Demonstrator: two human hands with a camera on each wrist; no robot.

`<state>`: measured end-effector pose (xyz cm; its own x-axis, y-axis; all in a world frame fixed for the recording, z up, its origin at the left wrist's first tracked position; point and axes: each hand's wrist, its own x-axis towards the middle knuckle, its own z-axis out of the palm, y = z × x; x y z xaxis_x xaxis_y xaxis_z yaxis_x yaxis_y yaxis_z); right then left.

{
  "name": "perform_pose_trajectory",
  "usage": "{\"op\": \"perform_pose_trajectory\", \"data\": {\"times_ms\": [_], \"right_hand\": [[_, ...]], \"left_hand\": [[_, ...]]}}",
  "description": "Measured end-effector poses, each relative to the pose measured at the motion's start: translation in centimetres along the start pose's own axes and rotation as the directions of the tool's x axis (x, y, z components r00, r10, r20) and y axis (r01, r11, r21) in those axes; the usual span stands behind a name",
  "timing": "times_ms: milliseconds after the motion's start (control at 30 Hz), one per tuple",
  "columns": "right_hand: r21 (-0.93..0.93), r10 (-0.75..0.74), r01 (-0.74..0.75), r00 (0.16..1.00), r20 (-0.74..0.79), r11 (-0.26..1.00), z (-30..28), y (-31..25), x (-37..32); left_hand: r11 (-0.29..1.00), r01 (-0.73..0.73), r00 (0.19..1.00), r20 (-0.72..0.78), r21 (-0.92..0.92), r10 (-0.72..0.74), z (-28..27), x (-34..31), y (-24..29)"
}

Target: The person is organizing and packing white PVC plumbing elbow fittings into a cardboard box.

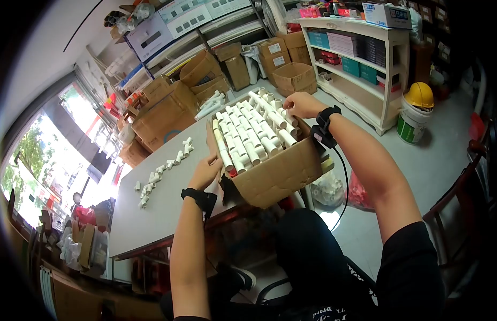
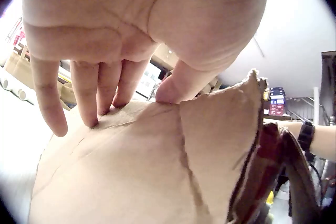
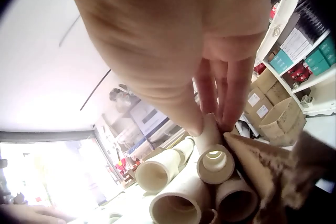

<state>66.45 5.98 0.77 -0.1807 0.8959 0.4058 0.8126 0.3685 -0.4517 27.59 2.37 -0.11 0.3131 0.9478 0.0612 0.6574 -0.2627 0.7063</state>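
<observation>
Arranging step, seemingly: right hand [image 1: 303, 105] pinches a white tube [image 3: 208, 137], left hand [image 1: 205, 172] rests straight-fingered on the carton [image 1: 283, 179]; next likely calls for seating the tube, then release.

We lose the cardboard box [image 2: 121, 171] past the left wrist view's bottom edge. Carton labels [image 1: 279, 60] are unreadably small.

Window [image 1: 66, 136]: bright daylight, green trees [image 1: 26, 142] outside, past the worktop's left edge
Worktop [image 1: 131, 227]: pale grey, dark reddish strip along its near edge
Cartons [image 1: 165, 115]: brown, crowded beyond the far edge
Shelf [image 1: 397, 53]: white, stocked, off the far right corner
Bucket [image 1: 410, 131]: beside the shelf, yellow helmet [image 1: 419, 95] on top
Floor [image 1: 414, 168]: light grey
Ceiling [image 3: 42, 77]: white
</observation>
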Motion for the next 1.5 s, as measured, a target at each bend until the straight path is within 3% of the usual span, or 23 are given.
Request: {"op": "perform_pose_trajectory", "data": {"times_ms": [333, 600, 633, 733, 833, 933, 1067, 1133, 1200, 1233, 1267, 1333, 1367, 1400, 1467, 1500], "right_hand": [[0.022, -0.059, 0.060, 0.996, -0.061, 0.998, 0.7, 0.7, 0.0], [0.000, -0.058, 0.058, 0.998, -0.026, 0.998, 1.0, 1.2, 0.5], [-0.006, -0.083, 0.083, 0.996, -0.023, 0.997, 0.8, 0.7, 0.6], [0.023, -0.011, 0.009, 0.998, 0.060, 1.000, 0.3, 0.4, 0.5], [0.023, -0.011, 0.009, 0.996, 0.087, 1.000, -0.6, -0.9, 0.1], [0.018, -0.021, 0.020, 0.997, 0.072, 1.000, -1.0, 0.2, 1.1], [0.018, -0.090, 0.090, 0.996, 0.024, 0.996, -2.1, 0.7, 3.4], [0.046, -0.001, -0.001, 0.999, 0.045, 0.999, -2.6, -6.6, 2.7], [0.100, -0.016, 0.010, 0.998, 0.056, 0.995, -2.4, -9.4, 4.2], [0.167, -0.056, 0.046, 0.997, 0.057, 0.985, -1.9, -11.8, 4.8], [0.075, -0.178, 0.177, 0.984, 0.009, 0.981, -1.2, -14.1, 5.4], [0.150, -0.186, 0.176, 0.981, 0.054, 0.973, -0.1, -18.9, 6.6], [0.108, -0.186, 0.179, 0.980, 0.066, 0.978, 0.6, -22.4, 6.4], [-0.058, -0.288, 0.296, 0.950, 0.122, 0.953, 1.1, -25.2, 6.6], [-0.269, -0.291, 0.338, 0.936, 0.199, 0.902, 3.3, -29.7, 7.1], [-0.228, -0.317, 0.362, 0.924, 0.214, 0.904, 4.7, -30.8, 8.0]], "left_hand": [[0.998, 0.057, 0.998, -0.030, -0.024, -0.057, -0.1, -1.2, 1.4], [0.988, -0.138, 0.988, -0.077, -0.069, 0.133, 0.0, -0.4, -1.1], [0.993, -0.116, 0.993, -0.017, -0.016, 0.116, -0.3, 0.4, -2.0], [0.992, -0.124, 0.992, -0.024, -0.026, 0.124, -0.4, 0.2, -2.1], [0.979, -0.197, 0.966, -0.160, 0.062, 0.204, 0.5, 1.7, -4.0], [0.978, -0.159, 0.974, -0.138, 0.137, 0.177, 0.5, 1.8, -3.8], [0.959, -0.174, 0.941, -0.249, 0.223, 0.228, 0.1, 1.1, -2.2], [0.959, -0.159, 0.934, -0.280, 0.233, 0.222, 0.0, 1.6, -2.4], [0.966, -0.135, 0.939, -0.283, 0.222, 0.197, -0.1, 1.0, -2.4], [0.969, -0.128, 0.943, -0.277, 0.213, 0.186, -0.1, 0.7, -2.5], [0.973, -0.120, 0.947, -0.272, 0.199, 0.172, 0.0, 0.4, -2.6], [0.978, -0.113, 0.954, -0.257, 0.178, 0.157, 0.1, -0.4, -2.7], [0.981, -0.109, 0.956, -0.255, 0.160, 0.148, 0.1, -0.5, -2.8], [0.984, -0.112, 0.957, -0.253, 0.138, 0.144, 0.0, -0.8, -2.9], [0.989, -0.110, 0.956, -0.261, 0.096, 0.131, -0.9, -1.4, -3.4], [0.993, -0.103, 0.957, -0.266, 0.066, 0.117, -1.6, -1.6, -3.7]]}}
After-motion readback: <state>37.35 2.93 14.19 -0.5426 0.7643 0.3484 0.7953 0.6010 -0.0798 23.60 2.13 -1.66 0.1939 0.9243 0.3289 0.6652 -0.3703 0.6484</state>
